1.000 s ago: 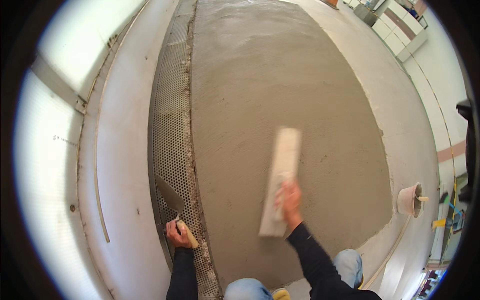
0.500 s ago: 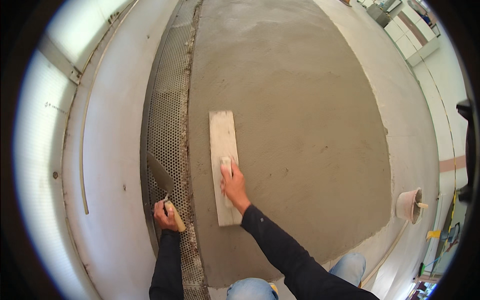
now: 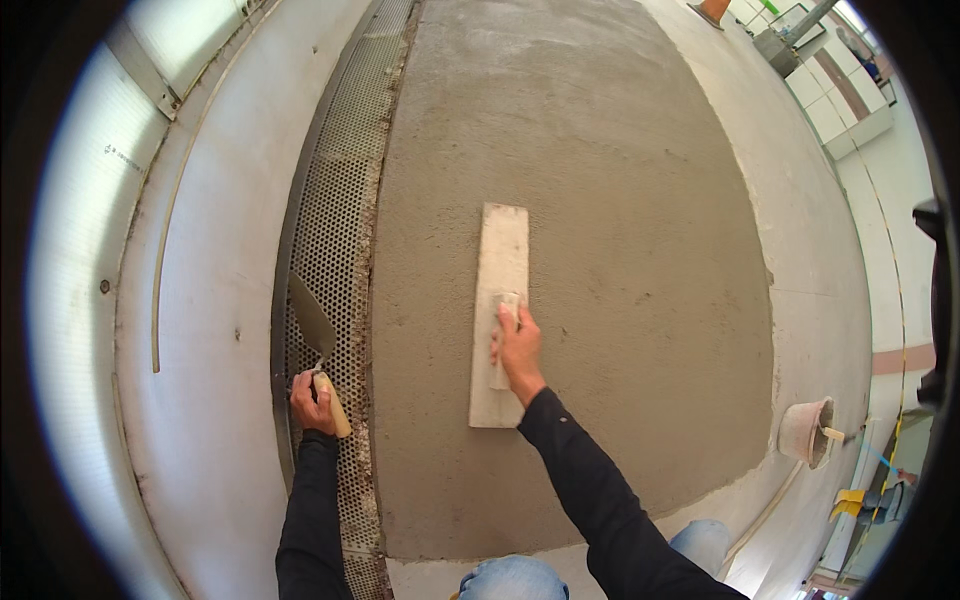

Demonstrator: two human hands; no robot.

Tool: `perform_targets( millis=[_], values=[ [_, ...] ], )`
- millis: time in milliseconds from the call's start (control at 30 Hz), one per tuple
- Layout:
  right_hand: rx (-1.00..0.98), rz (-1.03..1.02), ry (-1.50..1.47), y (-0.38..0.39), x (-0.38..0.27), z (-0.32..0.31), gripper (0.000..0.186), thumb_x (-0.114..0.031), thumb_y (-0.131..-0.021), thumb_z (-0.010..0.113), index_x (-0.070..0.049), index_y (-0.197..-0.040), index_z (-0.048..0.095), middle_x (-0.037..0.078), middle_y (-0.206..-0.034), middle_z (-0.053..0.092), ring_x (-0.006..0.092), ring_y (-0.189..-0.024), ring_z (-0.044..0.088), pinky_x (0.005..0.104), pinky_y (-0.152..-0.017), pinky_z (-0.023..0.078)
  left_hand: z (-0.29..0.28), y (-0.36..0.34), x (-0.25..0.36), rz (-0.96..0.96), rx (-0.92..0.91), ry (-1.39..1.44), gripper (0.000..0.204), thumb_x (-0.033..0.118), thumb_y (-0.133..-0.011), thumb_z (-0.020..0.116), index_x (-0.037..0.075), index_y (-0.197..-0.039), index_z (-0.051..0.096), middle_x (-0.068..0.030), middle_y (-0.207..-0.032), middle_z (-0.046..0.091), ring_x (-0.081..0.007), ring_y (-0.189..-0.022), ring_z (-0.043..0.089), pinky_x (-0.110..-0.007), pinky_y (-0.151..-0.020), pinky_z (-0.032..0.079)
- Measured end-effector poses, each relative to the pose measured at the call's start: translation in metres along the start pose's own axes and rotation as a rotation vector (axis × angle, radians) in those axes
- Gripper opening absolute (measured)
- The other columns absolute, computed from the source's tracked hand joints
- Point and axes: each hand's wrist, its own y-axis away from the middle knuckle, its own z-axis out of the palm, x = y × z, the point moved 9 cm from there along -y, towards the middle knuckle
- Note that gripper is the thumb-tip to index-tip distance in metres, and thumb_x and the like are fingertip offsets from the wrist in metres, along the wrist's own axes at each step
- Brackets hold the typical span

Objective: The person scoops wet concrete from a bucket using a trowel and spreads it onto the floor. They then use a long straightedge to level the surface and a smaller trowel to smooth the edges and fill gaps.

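Observation:
My right hand (image 3: 519,350) is closed round the grip of a long, pale plastering float (image 3: 505,240). The float lies flat on a broad patch of wet grey mortar (image 3: 640,300), its length pointing away from me. Over at the left, my left hand (image 3: 316,402) holds a pointing trowel (image 3: 312,318) by its light wooden handle. The trowel's blade points away from me above a perforated metal drain grate (image 3: 335,230), clear of the mortar. The underside of the float is hidden.
A mortar-stained bucket (image 3: 803,432) with a stick-like handle in it stands at the right. A pale wall panel (image 3: 220,300) runs along the left, with a thin strip (image 3: 162,270) on it. An orange cone-shaped object (image 3: 713,10) is at the far right.
My right hand has slid the float to the right and slightly away across the mortar. My left hand keeps hold of the trowel and has shifted a little left and away.

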Motion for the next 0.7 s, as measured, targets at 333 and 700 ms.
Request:
perform_targets(
  millis=[333,700],
  values=[
    [-0.159,0.027,0.181,0.184,0.086,-0.031,0.054,-0.027,-0.103,0.060,-0.008,-0.153,0.050,0.000,-0.071,0.058,0.0076,-0.058,0.054,0.0267,-0.052,0.047,0.001,-0.004,0.009,0.040,0.005,0.041,0.061,0.055,-0.093,0.052,-0.005,-0.105,0.061,-0.0212,-0.092,0.056,-0.0404,-0.083,0.057,-0.049,-0.076,0.046],
    [-0.048,0.130,-0.035,0.112,0.066,-0.106,0.053,-0.032,-0.105,0.059,-0.007,-0.151,0.051,-0.001,-0.073,0.059,0.0074,-0.054,0.053,0.0252,-0.046,0.045,0.001,-0.002,-0.001,0.081,0.055,-0.016,0.057,0.049,-0.092,0.054,-0.005,-0.107,0.063,-0.0221,-0.094,0.059,-0.0407,-0.086,0.059,-0.049,-0.079,0.047]
  ],
)
